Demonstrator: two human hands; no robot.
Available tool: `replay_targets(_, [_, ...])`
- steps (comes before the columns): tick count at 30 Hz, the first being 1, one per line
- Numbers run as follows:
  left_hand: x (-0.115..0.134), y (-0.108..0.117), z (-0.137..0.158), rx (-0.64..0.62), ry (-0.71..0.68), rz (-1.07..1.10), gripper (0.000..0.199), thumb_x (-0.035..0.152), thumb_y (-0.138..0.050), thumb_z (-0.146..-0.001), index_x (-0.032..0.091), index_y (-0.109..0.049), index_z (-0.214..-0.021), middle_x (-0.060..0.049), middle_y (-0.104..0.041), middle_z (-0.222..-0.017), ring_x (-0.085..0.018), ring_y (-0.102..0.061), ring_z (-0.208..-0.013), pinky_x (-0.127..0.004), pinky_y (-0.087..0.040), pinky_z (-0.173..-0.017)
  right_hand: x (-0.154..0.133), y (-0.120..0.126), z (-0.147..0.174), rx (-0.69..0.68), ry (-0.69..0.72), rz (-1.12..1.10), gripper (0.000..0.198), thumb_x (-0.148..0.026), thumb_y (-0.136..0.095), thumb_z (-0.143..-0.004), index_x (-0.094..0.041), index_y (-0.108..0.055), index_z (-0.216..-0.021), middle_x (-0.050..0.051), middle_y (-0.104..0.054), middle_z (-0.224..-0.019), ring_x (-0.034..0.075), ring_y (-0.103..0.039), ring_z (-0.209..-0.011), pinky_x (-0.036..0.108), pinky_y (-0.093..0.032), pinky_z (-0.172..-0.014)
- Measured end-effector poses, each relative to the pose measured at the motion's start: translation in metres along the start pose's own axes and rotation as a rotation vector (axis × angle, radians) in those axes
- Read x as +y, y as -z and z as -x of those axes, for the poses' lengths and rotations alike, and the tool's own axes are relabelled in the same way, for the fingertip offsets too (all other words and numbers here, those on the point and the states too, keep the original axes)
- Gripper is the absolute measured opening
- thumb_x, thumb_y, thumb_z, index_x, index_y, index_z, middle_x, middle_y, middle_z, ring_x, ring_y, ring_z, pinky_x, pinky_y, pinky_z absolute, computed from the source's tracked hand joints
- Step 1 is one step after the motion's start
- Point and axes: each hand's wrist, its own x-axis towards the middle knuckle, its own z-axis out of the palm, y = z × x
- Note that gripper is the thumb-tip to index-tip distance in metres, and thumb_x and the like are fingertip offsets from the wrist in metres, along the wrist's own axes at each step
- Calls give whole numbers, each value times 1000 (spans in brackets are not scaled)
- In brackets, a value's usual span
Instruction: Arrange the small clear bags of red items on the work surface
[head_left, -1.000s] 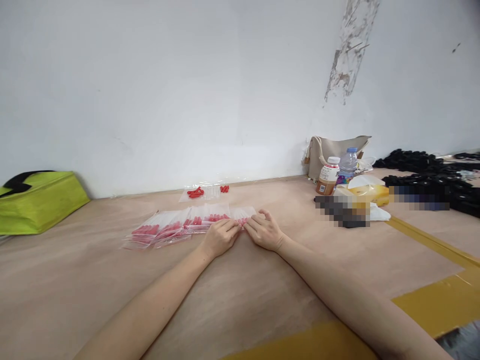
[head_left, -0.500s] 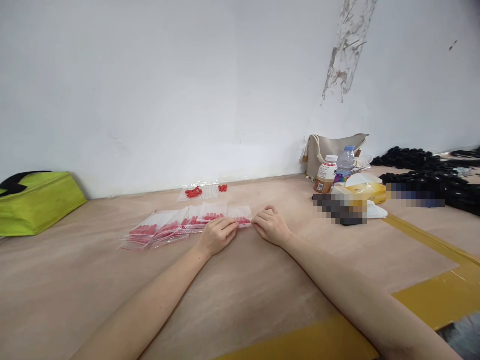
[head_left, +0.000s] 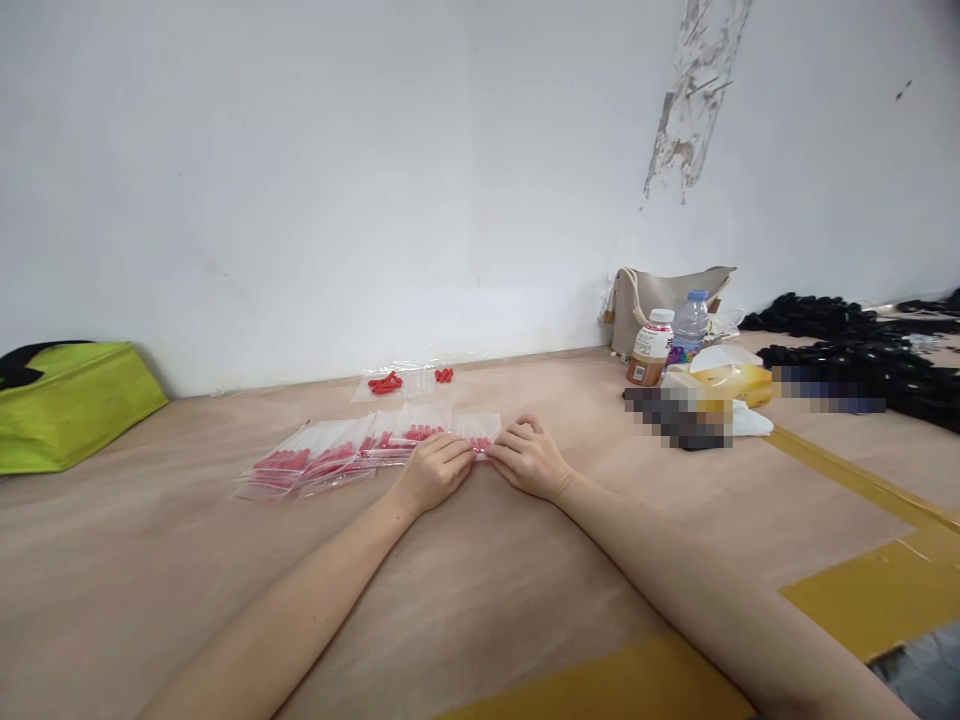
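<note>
My left hand [head_left: 437, 470] and my right hand [head_left: 531, 458] meet over a small clear zip bag [head_left: 477, 428] with red pieces inside. Both hands are closed, pinching the bag's near edge with their fingertips close together. To the left, a row of similar zip bags [head_left: 330, 452] lies overlapping, each with several red pieces showing through the plastic. The left hand rests partly over the right end of that row. Farther back, loose red pieces [head_left: 385, 383] lie on clear plastic, with a smaller red cluster [head_left: 444, 376] beside them.
A lime-green bag [head_left: 82, 405] stands at the left. To the right are a drink bottle [head_left: 649, 350], a water bottle [head_left: 690, 325], a beige bag [head_left: 630, 300], a yellow tissue pack [head_left: 731, 382] and black bundles [head_left: 862, 355]. Yellow tape [head_left: 877, 595] crosses the brown-covered table.
My right hand has slid left along the bag's near edge, closer to my left hand. My left hand has stayed nearly in place. The view has shifted slightly.
</note>
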Motion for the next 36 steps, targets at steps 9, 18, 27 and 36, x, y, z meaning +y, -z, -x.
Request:
replay_targets(9, [0, 2, -1, -61, -35, -37, 13, 14, -46, -82, 16, -59, -82, -4, -63, -79, -15, -57, -76, -29, -48, -70, -8, -5, -6, -43, 59, 98, 23, -16, -40, -85, -20, -59, -74, 0, -58, -71, 10, -43, -71, 33, -24, -84])
replay_targets(18, [2, 3, -3, -46, -5, -14, 12, 14, -48, -82, 16, -59, -79, -3, -64, -78, -14, -57, -76, -29, -47, -69, 7, 3, 5, -86, 56, 169, 26, -12, -37, -85, -19, -56, -70, -1, -54, -66, 9, -42, -68, 32, -21, -88])
replay_targets(27, [1, -2, 1, -94, 11, 35, 15, 15, -46, -84, 19, -60, -86, -1, -65, -84, -13, -58, -77, -28, -44, -72, 23, 8, 10, -130, 36, 194, 32, -23, -37, -88, -17, -53, -61, 0, -51, -61, 10, -40, -63, 31, -23, -84])
replay_targets(36, [-27, 33, 8, -437, 422, -115, 63, 61, -49, -72, 23, -47, -121, -13, -49, -123, -32, -41, -114, -50, -30, -93, 55, 34, 21, -307, -236, 30, 37, -53, -50, -76, -18, -62, -77, 6, -61, -83, 17, -49, -83, 33, -27, -79])
